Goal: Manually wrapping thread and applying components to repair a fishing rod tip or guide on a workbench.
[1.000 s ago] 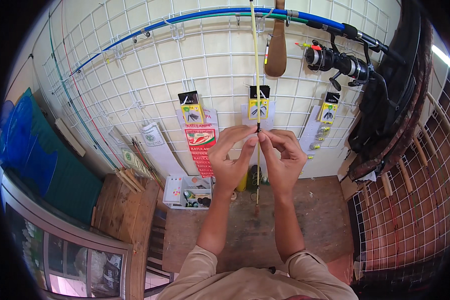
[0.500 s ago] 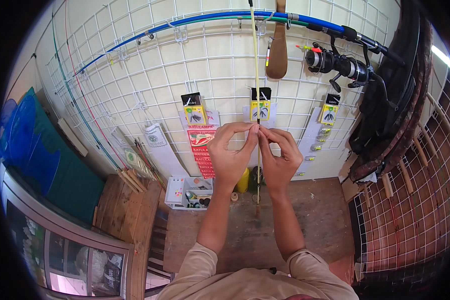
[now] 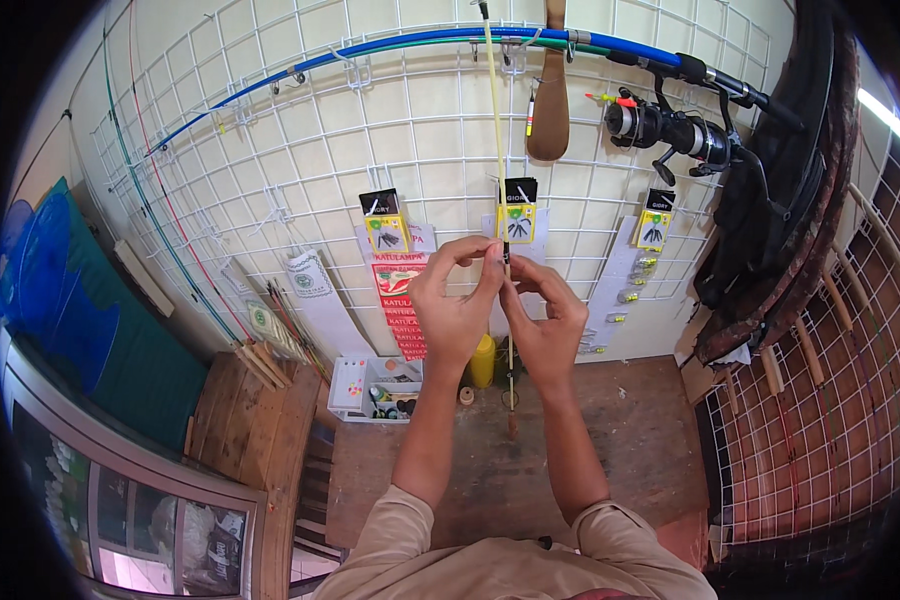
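Note:
A thin pale-yellow rod [image 3: 494, 120] stands almost upright in front of me. My left hand [image 3: 448, 312] pinches it with thumb and index fingertips at a dark fitting [image 3: 506, 254], whose detail is too small to make out. Just right of it, my right hand [image 3: 547, 322] grips the rod slightly lower, fingertips close together. The rod's lower end [image 3: 513, 425] hangs over the brown wooden table [image 3: 615, 460]. Directly behind the hands, a yellow-and-black packet [image 3: 516, 222] hangs on the white wire grid.
A blue rod [image 3: 390, 47], a black reel [image 3: 670, 135] and a brown paddle-like board [image 3: 547, 120] are on the grid. A white organizer box [image 3: 355, 385] and yellow bottle [image 3: 483, 360] sit at the table's back. More rods lean left; black bags [image 3: 770, 230] hang right.
The rod's top has moved left, and both my hands have shifted a little left, still pinched at the dark fitting. My left fingertips are slightly higher.

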{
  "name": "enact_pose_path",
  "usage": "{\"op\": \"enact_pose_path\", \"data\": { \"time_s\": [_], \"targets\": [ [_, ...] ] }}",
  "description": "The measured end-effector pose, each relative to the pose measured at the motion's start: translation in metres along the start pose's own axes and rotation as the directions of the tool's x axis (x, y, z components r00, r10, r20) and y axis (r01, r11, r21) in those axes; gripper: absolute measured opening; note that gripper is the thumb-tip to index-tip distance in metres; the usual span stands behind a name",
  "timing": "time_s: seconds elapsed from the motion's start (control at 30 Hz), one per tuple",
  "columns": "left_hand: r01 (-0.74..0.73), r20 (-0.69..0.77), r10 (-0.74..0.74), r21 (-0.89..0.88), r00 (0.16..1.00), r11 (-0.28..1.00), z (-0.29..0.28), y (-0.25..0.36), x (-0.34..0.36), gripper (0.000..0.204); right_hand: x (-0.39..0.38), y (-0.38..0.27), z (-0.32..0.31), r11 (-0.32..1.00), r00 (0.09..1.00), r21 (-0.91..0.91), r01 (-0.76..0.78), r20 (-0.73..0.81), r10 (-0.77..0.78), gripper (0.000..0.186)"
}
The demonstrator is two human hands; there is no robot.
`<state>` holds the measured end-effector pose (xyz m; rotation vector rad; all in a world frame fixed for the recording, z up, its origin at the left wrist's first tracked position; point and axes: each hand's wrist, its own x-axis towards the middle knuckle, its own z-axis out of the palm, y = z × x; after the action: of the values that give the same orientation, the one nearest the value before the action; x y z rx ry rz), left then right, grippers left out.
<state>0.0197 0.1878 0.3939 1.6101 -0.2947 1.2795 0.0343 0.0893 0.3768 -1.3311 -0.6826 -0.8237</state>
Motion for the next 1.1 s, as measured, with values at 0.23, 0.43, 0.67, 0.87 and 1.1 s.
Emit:
{"op": "enact_pose_path", "data": {
  "time_s": [0.23, 0.43, 0.67, 0.87, 1.1],
  "targets": [
    [0.015, -0.01, -0.018, -0.257, 1.0, 0.966, 0.006, 0.008, 0.002, 0.011, -0.03, 0.006, -0.01, 0.933, 0.952, 0.193, -0.306, 0.089, 0.293, 0.02],
    [0.0, 0.097, 0.018, -0.177, 0.995, 0.984, 0.004, 0.019, -0.005, 0.011, -0.03, -0.004, -0.019, 0.933, 0.953, 0.196, -0.301, 0.098, 0.286, 0.02],
    [-0.068, 0.004, 0.07, -0.126, 0.998, 0.99, 0.001, 0.034, -0.012, 0.012, -0.036, -0.012, -0.029, 0.915, 0.942, 0.238, -0.326, 0.164, 0.293, 0.021],
    [-0.098, -0.035, 0.096, -0.072, 0.995, 0.993, 0.0, 0.045, -0.026, 0.012, -0.037, -0.01, -0.042, 0.931, 0.949, 0.232, -0.281, 0.209, 0.235, 0.022],
    [-0.081, -0.038, 0.079, -0.043, 0.996, 0.996, 0.0, 0.053, -0.041, 0.011, -0.038, -0.01, -0.058, 0.951, 0.947, 0.177, -0.254, 0.244, 0.208, 0.022]
  ]
}}
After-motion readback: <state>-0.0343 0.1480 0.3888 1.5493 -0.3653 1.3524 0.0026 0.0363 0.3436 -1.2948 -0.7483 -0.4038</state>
